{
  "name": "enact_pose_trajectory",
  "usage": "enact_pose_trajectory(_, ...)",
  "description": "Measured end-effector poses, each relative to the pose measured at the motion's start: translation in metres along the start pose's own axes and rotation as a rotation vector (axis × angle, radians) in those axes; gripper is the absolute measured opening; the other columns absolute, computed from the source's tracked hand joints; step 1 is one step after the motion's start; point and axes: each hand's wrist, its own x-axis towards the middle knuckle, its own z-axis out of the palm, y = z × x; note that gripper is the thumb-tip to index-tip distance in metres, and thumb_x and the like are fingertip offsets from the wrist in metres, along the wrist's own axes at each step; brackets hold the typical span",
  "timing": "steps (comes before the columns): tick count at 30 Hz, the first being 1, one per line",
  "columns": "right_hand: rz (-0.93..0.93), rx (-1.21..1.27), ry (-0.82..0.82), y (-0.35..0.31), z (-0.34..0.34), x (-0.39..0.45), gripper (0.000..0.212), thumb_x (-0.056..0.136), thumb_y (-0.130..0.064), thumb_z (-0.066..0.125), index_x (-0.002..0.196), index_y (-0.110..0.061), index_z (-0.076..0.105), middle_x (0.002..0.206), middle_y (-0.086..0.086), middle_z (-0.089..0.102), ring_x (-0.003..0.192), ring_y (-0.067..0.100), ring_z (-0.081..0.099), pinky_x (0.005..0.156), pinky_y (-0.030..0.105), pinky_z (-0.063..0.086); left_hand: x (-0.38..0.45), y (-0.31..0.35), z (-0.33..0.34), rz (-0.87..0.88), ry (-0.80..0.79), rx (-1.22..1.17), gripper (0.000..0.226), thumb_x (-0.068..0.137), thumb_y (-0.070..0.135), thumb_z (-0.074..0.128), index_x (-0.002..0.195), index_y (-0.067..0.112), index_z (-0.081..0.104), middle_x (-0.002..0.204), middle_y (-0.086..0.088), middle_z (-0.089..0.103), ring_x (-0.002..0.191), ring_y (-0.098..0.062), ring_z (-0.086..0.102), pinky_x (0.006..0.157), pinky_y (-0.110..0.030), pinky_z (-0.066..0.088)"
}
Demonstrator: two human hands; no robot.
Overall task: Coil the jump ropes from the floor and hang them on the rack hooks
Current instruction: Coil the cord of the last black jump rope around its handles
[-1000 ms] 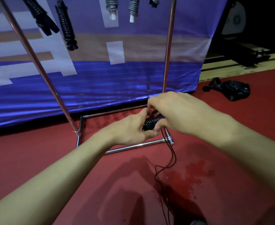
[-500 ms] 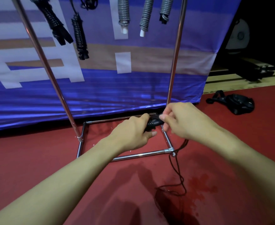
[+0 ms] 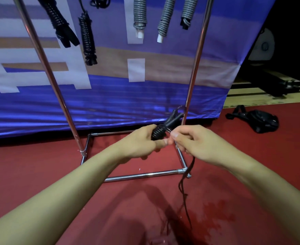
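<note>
My left hand [image 3: 142,142] grips a black jump rope bundle [image 3: 160,131], its handles wound round with cord and pointing up to the right. My right hand [image 3: 193,138] pinches the loose cord right beside the bundle. The free cord [image 3: 185,188] hangs from that hand down to the red floor. The chrome rack [image 3: 197,55] stands just behind my hands. Coiled black ropes [image 3: 88,39] and grey ropes [image 3: 163,18] hang from its top, the hooks out of view.
The rack's chrome base frame [image 3: 145,175] lies on the red floor [image 3: 39,165] under my hands. A blue and white banner [image 3: 110,96] hangs behind the rack. A black bag [image 3: 258,121] lies on the floor at right, before a raised wooden edge.
Both hands have risen with the bundle. My right hand came off the top of the handles and now pinches the cord to the right. More cord has lifted off the floor.
</note>
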Motion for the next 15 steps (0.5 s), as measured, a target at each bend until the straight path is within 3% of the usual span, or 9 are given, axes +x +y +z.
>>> enact_pose_trajectory(3,-0.011,0.091,-0.045,0.002,0.0,-0.002,0.031,0.106,-0.027,0.052,0.082,-0.018,0.068,0.065,-0.005,0.064,0.061,0.006,0.058,0.065,0.018,0.048,-0.006,0.002,0.002,0.003,-0.129,-0.237,0.009,0.1,0.02,0.068,0.096,0.022,0.06,0.065,0.006,0.045,0.057,-0.011,0.035,0.053,-0.024,0.032)
enact_pose_trajectory(6,-0.025,0.257,-0.082,0.0,-0.002,-0.004,0.026,0.101,-0.03,0.057,0.086,-0.011,0.068,0.069,0.001,0.067,0.062,0.01,0.058,0.064,0.019,0.049,-0.015,0.009,-0.001,-0.017,-0.273,-0.373,0.012,0.101,0.015,0.064,0.093,0.022,0.06,0.066,0.004,0.036,0.058,-0.011,0.026,0.053,-0.024,0.024)
enact_pose_trajectory(10,0.118,0.445,-0.112,0.002,-0.006,-0.008,0.047,0.083,-0.041,0.066,0.112,-0.004,0.058,0.075,0.006,0.075,0.06,0.01,0.061,0.061,0.021,0.052,-0.027,0.019,-0.002,0.009,-0.348,-0.402,0.011,0.096,0.033,0.062,0.086,0.028,0.063,0.068,0.002,0.037,0.059,-0.013,0.023,0.052,-0.024,0.023)
enact_pose_trajectory(15,0.056,0.424,-0.105,-0.002,-0.006,-0.015,0.05,0.083,-0.034,0.07,0.127,-0.013,0.055,0.079,0.003,0.072,0.06,0.015,0.059,0.063,0.027,0.052,-0.038,0.026,0.005,0.089,-0.251,-0.244,0.046,0.101,0.062,0.044,0.091,0.02,0.06,0.063,0.006,0.037,0.055,-0.012,0.024,0.053,-0.026,0.021)
